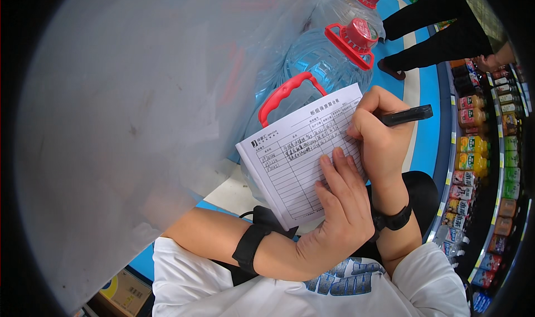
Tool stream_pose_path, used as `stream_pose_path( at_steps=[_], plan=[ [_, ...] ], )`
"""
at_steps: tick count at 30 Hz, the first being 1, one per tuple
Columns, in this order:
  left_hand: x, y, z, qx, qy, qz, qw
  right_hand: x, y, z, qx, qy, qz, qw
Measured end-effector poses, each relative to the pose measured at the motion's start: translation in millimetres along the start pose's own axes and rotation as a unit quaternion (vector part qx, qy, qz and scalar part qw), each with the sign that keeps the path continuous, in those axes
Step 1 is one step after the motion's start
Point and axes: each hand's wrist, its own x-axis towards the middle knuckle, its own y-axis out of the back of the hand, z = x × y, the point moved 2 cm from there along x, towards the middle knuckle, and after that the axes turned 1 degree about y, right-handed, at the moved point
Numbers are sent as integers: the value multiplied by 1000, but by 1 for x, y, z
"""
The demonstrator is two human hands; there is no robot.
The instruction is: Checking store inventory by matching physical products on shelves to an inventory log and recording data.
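My right hand [384, 141] is closed in a writing grip around a black pen [409, 115], at the upper right of a white pad of printed forms [304, 191]. The pen's tip is hidden behind the fingers. Handwriting fills the top few rows of the form's table; the lower rows are blank. My left hand [343, 205] lies on the pad's lower right part, fingers stretched out across the page. Just beyond the pad's upper edge rises a red carrying handle [290, 94], beside large clear water jugs [317, 57] with red caps.
A big sheet of cloudy plastic wrap [134, 105] covers the left side. Shelves of bottled drinks [471, 155] run along the right. Another person's dark-trousered legs [432, 32] stand on the blue floor at the far right. A cardboard box [125, 292] sits at the lower left.
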Motion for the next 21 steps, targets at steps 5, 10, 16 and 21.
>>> stream_pose_path(
  at_steps=[5,10,16,21],
  plan=[
    [-1,-1,1,4,2,6,1000,-1,-3,-2,-16,11,-6,1000],
    [-2,-3,0,0,2,2,1000,0,-4,-2,-25,19,-15,999],
    [2,0,-5,-2,-7,0,1000,7,14,10,202,-57,-14,978],
    [0,0,-2,-11,4,-12,1000,9,34,-4,163,-56,30,985]
  ],
)
